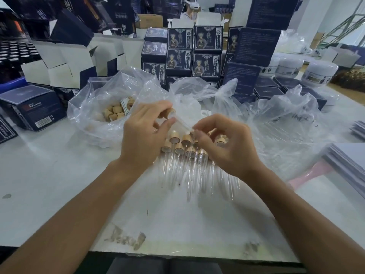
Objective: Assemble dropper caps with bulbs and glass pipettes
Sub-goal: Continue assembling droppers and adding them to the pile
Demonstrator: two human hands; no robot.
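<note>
The left hand is pinching a wooden dropper cap in its grip, while the right hand is pinching the far end of a glass pipette between thumb and fingertips. The pipette's long axis is running from the cap down and rightward into the right grip, its tip hidden by the fingers; whether a bulb is fitted is hard to tell. Just below both grips, finished droppers are lying on the table, pipettes pointing toward the person. Beyond the left grip, a plastic bag is holding loose caps.
</note>
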